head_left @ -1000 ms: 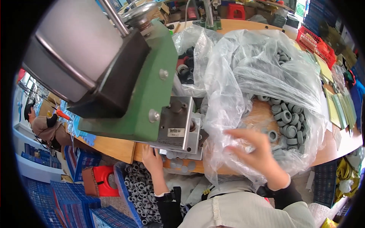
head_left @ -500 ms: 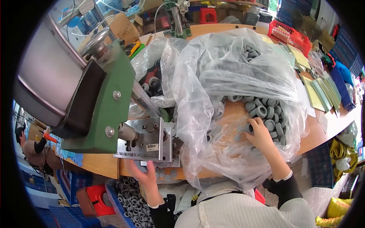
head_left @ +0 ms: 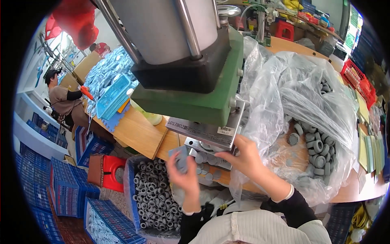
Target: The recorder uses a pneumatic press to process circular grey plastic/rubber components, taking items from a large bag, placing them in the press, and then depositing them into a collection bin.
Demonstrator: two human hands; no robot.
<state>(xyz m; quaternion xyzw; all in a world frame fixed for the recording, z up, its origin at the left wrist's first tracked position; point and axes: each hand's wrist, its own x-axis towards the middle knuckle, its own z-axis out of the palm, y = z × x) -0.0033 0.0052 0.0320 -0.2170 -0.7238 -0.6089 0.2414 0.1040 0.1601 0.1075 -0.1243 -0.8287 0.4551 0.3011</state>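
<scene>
My right hand (head_left: 248, 160) is at the right side of the press tooling, its thumb beside the lower metal plate (head_left: 221, 162). Its fingers curl in, partly hidden by the upper steel block (head_left: 207, 132), so what they grip cannot be made out. Pale round parts lie on the lower plate under that block. My left hand (head_left: 185, 175) is in front of the tooling, near the crate of grey rings (head_left: 156, 195). Motion smears its fingers, and a grey-blue patch shows among them. Above stands the green press head (head_left: 187, 101).
An open clear plastic bag (head_left: 300, 105) holds grey wheel-like parts (head_left: 321, 154) on the table at right. Loose grey discs (head_left: 207, 177) lie at the table's front edge. A red stool (head_left: 113, 173) and blue crates (head_left: 67, 187) stand at left. Another person (head_left: 65, 97) works farther left.
My right hand has moved left from the grey parts in the bag to the press tooling. My left hand has come away from the block's front edge. The view has swung left.
</scene>
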